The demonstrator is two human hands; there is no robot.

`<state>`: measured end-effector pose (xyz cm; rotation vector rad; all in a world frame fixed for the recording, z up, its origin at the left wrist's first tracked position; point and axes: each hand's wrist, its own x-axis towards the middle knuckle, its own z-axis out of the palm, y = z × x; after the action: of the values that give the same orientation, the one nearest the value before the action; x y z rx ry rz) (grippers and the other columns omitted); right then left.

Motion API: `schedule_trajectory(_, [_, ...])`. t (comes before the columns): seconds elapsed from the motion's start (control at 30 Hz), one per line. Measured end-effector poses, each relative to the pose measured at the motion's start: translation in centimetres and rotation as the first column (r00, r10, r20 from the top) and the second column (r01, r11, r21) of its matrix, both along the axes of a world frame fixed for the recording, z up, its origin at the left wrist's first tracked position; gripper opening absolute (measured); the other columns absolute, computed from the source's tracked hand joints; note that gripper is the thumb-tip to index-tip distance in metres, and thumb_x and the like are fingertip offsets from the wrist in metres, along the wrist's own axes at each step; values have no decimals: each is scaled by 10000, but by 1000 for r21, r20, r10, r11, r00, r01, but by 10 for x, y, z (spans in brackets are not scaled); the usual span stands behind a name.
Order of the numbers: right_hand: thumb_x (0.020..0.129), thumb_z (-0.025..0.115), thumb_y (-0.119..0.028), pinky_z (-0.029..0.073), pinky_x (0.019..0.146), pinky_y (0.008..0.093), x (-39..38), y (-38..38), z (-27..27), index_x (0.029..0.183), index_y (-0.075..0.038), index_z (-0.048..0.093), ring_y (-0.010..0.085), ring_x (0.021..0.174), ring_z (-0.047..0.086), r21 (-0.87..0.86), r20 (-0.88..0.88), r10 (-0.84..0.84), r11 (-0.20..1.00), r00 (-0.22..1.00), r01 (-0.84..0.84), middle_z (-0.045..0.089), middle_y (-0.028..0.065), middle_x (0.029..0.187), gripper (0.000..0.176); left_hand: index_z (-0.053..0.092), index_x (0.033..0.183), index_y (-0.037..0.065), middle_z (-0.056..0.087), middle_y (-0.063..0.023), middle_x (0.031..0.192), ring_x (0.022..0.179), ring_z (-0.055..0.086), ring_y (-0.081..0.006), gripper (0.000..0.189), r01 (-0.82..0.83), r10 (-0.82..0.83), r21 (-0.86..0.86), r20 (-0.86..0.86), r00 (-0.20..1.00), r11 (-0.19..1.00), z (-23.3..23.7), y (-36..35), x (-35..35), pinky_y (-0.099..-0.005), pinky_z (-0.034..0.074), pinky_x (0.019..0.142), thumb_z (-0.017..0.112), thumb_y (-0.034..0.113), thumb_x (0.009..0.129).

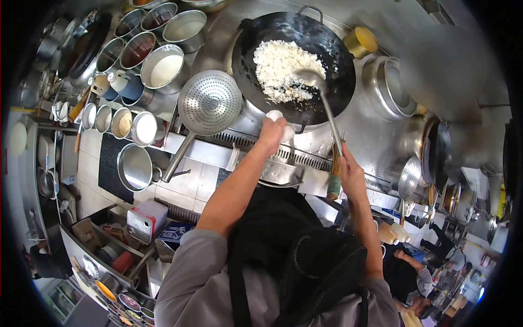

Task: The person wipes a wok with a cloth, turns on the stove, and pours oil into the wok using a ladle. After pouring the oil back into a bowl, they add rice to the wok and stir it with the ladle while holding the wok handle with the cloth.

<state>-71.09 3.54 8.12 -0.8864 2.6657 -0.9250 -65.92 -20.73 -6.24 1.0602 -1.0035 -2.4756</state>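
A large black wok [340, 101] holds a heap of white rice [280, 65], with dark bits along its lower edge. My left hand [269, 135] is closed around a folded white cloth [287, 133] at the wok's near rim; whether it grips the rim or a handle through the cloth is hidden. In my right hand [351, 173] is the long handle of a metal ladle [330, 114]. The ladle's bowl rests against the right side of the rice, inside the wok.
Left of the wok lies a perforated strainer [210, 102], its handle jutting toward me. Metal pots [165, 66] of sauces and powders stand farther left. Stacked metal bowls [385, 87] and a yellow tin [360, 42] sit right. A green-handled brush [334, 187] is near my right hand. Other people [419, 272] are lower right.
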Motion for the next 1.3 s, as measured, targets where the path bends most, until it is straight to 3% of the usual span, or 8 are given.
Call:
schedule_trajectory(0.2, [982, 549, -169, 514, 752, 477, 0, -20, 13, 1380, -120, 537, 464, 866, 660, 95, 231, -146, 987, 962, 127, 660, 295, 930, 401, 488, 1115, -24, 614, -141, 968, 813, 658, -253, 250, 19, -19, -6, -11, 1000, 1000, 8, 0, 1, -393, 571, 660, 523, 26, 872])
schedule_trajectory(0.5, [983, 544, -192, 524, 755, 487, -28, -39, -2, 1389, -125, 524, 478, 864, 647, -132, -79, 37, 990, 996, -47, 658, 297, 960, 411, 467, 1145, -29, 608, -146, 994, 842, 658, -255, 287, 42, -42, 16, 14, 999, 999, 15, -2, 3, -390, 573, 681, 525, 22, 869])
schedule_trajectory(0.57, [980, 547, -177, 531, 823, 448, -15, -59, 2, 1370, -92, 540, 454, 959, 650, 438, 27, -101, 896, 995, 79, 648, 299, 1068, 399, 475, 1142, -27, 611, -143, 991, 837, 660, -255, 282, 70, -71, 11, 31, 997, 997, 3, -1, 1, -389, 573, 683, 524, 20, 868])
schedule_trajectory(0.77, [993, 523, -229, 513, 769, 523, -31, -55, 4, 1437, -166, 461, 459, 826, 655, -90, -5, 97, 991, 995, -97, 669, 283, 881, 453, 518, 1097, -21, 629, -137, 985, 816, 667, -246, 227, 75, -75, -17, 0, 997, 997, -3, -6, -2, -381, 569, 677, 507, 21, 875])
schedule_trajectory(0.83, [988, 537, -207, 531, 777, 472, -15, -79, 5, 1366, -110, 551, 433, 870, 676, 368, 36, -152, 921, 988, 129, 679, 287, 946, 390, 522, 1095, -17, 631, -137, 975, 822, 666, -242, 222, 95, -96, -25, -34, 995, 995, -1, -5, 2, -378, 565, 672, 501, 22, 878])
schedule_trajectory(0.9, [994, 534, -216, 532, 680, 464, -20, -55, -21, 1379, -100, 541, 396, 715, 689, 292, -112, 2, 956, 994, 31, 683, 282, 858, 403, 524, 1091, -18, 632, -137, 970, 824, 666, -243, 219, 98, -98, -20, -9, 995, 995, 1, -5, 4, -376, 563, 671, 503, 21, 877])
schedule_trajectory(1.0, [1019, 483, -254, 444, 430, 354, -28, -39, 12, 1490, -149, 407, 143, 448, 507, -6, 505, -40, 999, 862, 49, 542, 53, 558, 488, 525, 1084, -21, 634, -138, 959, 821, 666, -245, 214, 105, -105, -13, -19, 994, 994, -4, -6, 4, -374, 562, 670, 503, 19, 875])
schedule_trajectory(1.3, [1036, 471, -357, 350, 381, 237, -46, -102, -12, 1498, -214, 394, 77, 432, 409, -172, 833, -121, 871, 540, 461, 481, 2, 650, 490, 531, 1071, -11, 630, -134, 959, 813, 665, -240, 203, 85, -85, -4, 23, 996, 996, 15, -5, 1, -370, 557, 659, 497, 15, 872])
